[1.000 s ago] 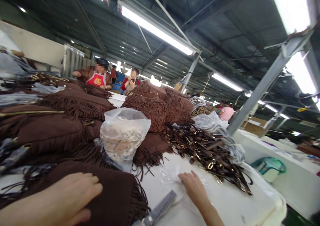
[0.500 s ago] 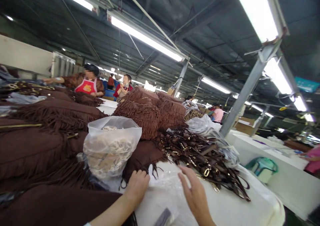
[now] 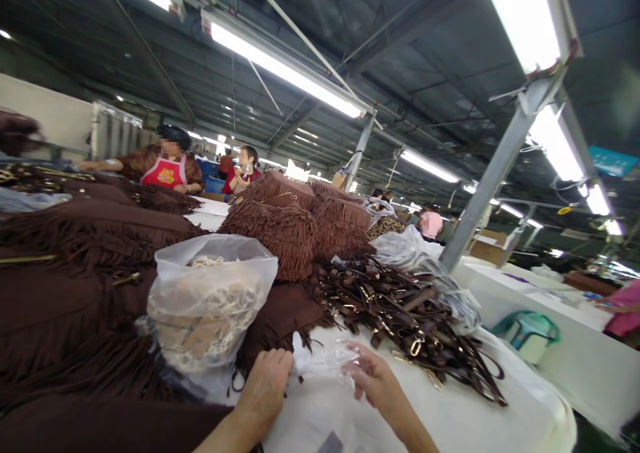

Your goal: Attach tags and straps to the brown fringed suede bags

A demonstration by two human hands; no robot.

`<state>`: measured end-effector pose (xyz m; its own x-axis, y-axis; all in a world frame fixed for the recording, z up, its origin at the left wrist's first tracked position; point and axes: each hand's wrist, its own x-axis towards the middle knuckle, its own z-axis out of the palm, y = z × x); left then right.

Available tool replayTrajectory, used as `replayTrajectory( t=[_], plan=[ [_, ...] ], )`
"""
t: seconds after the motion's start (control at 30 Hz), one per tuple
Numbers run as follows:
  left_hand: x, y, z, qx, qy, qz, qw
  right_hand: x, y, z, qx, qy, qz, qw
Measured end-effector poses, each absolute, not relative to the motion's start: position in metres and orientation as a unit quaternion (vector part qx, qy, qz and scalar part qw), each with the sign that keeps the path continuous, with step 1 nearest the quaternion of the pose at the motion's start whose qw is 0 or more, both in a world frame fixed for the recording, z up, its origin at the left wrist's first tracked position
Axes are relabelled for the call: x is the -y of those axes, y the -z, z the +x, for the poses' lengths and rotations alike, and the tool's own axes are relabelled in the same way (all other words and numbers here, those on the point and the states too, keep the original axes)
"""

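A thin clear plastic bag [image 3: 320, 363] is stretched between my two hands over the white tabletop. My left hand [image 3: 267, 379] has its fingers curled, closed on the left end of the bag. Bunched plastic shows among the bent fingers of my right hand [image 3: 373, 376], which grips the other end. Just beyond my left hand lies a dark brown fringed bag [image 3: 287, 313]. A translucent sack of pale cords [image 3: 210, 306] stands to its left. Brown straps with gold clasps [image 3: 400, 306] lie heaped beyond my right hand.
Brown fringed bags [image 3: 65, 299] cover the left side, and more fringed bags [image 3: 275, 233] are stacked at the back. Clear plastic wrap [image 3: 415, 249] lies behind the straps. A person in a red apron [image 3: 165, 171] stands across the table. A metal post [image 3: 493, 159] rises at right.
My right hand has closed its fingers on the plastic, which is now lifted and drawn taut between my hands. My left hand has shifted slightly left, and the view has moved a little.
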<state>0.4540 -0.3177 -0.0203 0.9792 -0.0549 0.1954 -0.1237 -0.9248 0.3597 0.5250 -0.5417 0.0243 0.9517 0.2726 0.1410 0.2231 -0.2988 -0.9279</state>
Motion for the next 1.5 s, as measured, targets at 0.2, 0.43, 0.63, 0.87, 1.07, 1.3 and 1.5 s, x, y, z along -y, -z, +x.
replayTrajectory(
  t=[0.2, 0.43, 0.63, 0.87, 1.07, 1.3, 1.5],
  plan=[
    [0.318, 0.017, 0.454, 0.051, -0.077, 0.979, 0.183, 0.538, -0.030, 0.531, 0.126, -0.017, -0.789, 0.601],
    [0.319, 0.014, 0.453, 0.046, -0.064, 0.979, 0.187, 0.549, -0.026, 0.533, 0.084, 0.005, -0.749, 0.657],
    [0.319, 0.014, 0.452, 0.045, -0.059, 0.978, 0.194, 0.554, -0.017, 0.531, 0.054, -0.011, -0.658, 0.751],
    [0.317, 0.021, 0.454, 0.033, -0.084, 0.969, 0.230, 0.553, -0.014, 0.537, 0.013, -0.016, -0.587, 0.809],
    [0.317, 0.024, 0.455, 0.022, -0.095, 0.965, 0.245, 0.554, -0.025, 0.523, 0.023, -0.037, -0.595, 0.802],
    [0.318, 0.024, 0.457, 0.027, -0.085, 0.968, 0.235, 0.545, -0.031, 0.528, 0.028, -0.033, -0.636, 0.771],
    [0.319, 0.017, 0.453, 0.038, -0.075, 0.972, 0.218, 0.539, -0.035, 0.532, 0.035, -0.006, -0.682, 0.730]
  ],
)
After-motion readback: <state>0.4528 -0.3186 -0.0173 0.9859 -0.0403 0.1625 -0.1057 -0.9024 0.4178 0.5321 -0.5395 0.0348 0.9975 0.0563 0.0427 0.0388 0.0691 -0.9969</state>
